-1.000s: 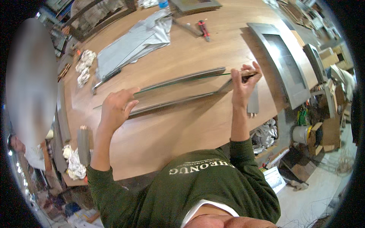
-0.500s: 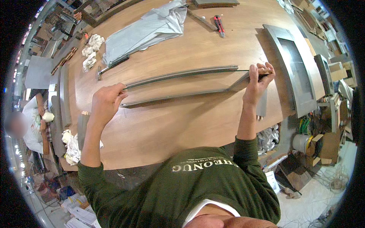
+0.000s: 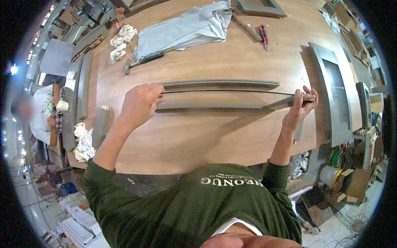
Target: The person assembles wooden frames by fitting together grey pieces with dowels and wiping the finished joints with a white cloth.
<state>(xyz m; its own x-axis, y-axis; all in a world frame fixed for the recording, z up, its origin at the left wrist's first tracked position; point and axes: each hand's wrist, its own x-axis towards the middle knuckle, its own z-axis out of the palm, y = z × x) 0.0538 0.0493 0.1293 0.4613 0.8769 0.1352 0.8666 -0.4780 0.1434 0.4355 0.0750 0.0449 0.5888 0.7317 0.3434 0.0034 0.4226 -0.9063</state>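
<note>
A partly assembled grey frame is in front of me, with two long rails and a short rail at its right end. Between the long rails runs the thin dark edge of what looks like a glass pane. My left hand pinches the left end of this pane, beside the rail ends; its fingertips are partly hidden. At the other end, the thumb and fingers of my right hand close around the short rail's outer end, where the pane's edge also meets the thumb.
A hammer lies beside a grey sheet, with a red utility knife farther right. A finished grey frame rests at the table's right. White crumpled cloths and grey strips are leftward. Another person sits beyond the left edge.
The view has shifted, so the table's contents appear farther right. The pane's edge now lies more level between the two long rails. Both hands keep their grip.
</note>
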